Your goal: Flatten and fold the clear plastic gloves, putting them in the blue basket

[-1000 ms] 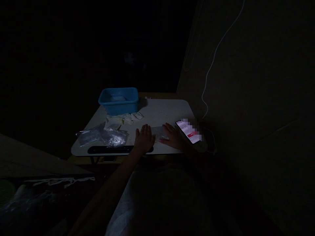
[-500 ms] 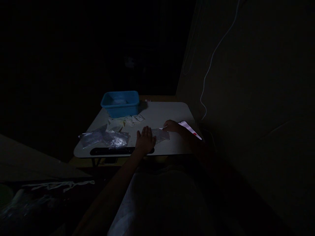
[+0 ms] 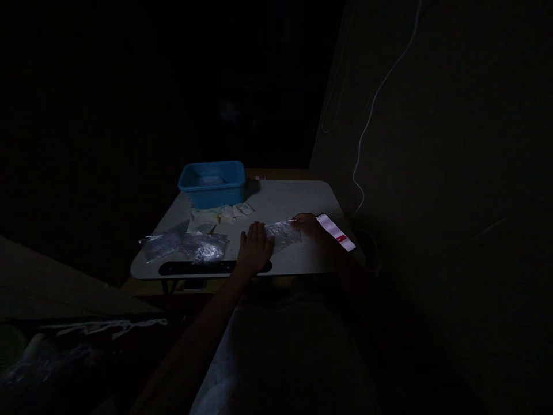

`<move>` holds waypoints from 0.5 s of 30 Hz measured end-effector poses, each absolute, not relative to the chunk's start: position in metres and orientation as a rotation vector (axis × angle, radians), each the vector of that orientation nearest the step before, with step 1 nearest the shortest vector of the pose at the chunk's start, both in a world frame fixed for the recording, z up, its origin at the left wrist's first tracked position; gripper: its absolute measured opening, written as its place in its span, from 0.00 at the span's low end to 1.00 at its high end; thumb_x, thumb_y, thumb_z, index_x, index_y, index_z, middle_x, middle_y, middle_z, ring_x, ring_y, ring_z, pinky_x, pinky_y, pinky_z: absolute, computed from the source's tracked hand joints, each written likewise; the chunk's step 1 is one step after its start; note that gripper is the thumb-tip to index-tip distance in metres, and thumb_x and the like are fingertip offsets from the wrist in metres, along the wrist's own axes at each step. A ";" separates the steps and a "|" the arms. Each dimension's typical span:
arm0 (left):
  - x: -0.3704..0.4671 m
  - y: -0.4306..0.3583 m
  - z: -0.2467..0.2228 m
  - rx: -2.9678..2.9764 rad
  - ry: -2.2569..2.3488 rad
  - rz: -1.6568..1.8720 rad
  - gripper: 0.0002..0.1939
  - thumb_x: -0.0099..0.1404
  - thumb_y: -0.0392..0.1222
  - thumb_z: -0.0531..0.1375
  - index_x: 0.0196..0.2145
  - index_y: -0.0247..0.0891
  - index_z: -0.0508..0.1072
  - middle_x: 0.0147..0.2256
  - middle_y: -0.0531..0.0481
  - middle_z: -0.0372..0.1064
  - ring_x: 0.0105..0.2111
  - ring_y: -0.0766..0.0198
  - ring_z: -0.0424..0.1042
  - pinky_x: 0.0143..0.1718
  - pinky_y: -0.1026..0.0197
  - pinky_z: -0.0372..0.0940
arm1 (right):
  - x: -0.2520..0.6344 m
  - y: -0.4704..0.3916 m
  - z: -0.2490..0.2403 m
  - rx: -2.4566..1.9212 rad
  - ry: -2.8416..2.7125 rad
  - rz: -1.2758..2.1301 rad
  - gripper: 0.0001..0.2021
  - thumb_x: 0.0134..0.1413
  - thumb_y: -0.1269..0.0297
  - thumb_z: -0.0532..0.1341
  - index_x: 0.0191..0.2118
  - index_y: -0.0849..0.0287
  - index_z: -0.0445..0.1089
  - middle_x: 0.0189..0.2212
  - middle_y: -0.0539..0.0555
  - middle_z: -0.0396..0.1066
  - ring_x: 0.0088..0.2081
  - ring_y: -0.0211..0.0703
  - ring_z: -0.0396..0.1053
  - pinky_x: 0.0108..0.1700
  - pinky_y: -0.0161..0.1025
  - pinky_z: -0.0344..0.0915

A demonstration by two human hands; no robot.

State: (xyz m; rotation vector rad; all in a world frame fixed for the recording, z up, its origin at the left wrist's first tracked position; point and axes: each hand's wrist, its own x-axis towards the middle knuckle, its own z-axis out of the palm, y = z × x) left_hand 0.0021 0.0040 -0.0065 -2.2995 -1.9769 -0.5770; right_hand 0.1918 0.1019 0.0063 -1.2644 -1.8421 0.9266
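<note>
A clear plastic bag lies on the white table between my hands. My left hand rests flat on the bag's left side, fingers stretched forward. At the bag's upper right corner, my right hand pinches the edge, which looks slightly raised. Two more shiny clear bags, one at the far left and one nearer my left hand, lie on the tabletop. Crumpled pale pieces sit behind them.
A blue basin with something pale inside stands at the table's back left. A lit phone lies at the right edge. A white cable hangs along the wall. The surroundings are very dark.
My right hand has moved slightly to the right with the bag's edge, and more of the phone screen shows. The left hand has stayed in place.
</note>
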 end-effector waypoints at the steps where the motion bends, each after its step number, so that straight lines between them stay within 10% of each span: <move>1: -0.001 0.007 -0.008 -2.318 -1.993 -0.675 0.27 0.65 0.46 0.41 0.57 0.25 0.56 0.58 0.33 0.51 0.59 0.49 0.49 0.56 0.42 0.47 | 0.192 0.099 0.004 -1.241 -1.794 0.965 0.07 0.40 0.62 0.61 0.22 0.62 0.69 0.20 0.50 0.68 0.25 0.37 0.65 0.27 0.34 0.59; 9: -0.026 0.044 -0.005 -2.388 -2.219 -2.105 0.27 0.59 0.51 0.53 0.51 0.30 0.64 0.47 0.37 0.68 0.43 0.59 0.69 0.40 0.59 0.64 | 0.184 0.091 -0.010 -1.058 -1.734 1.038 0.11 0.40 0.57 0.59 0.27 0.61 0.68 0.23 0.49 0.69 0.26 0.36 0.65 0.30 0.34 0.60; 15: -0.017 0.051 0.008 -2.584 -2.387 -2.140 0.24 0.45 0.48 0.64 0.38 0.32 0.75 0.30 0.45 0.74 0.26 0.65 0.69 0.28 0.64 0.62 | 0.170 0.102 -0.011 -1.048 -1.643 1.148 0.11 0.38 0.58 0.61 0.27 0.60 0.68 0.24 0.49 0.70 0.27 0.37 0.67 0.30 0.34 0.61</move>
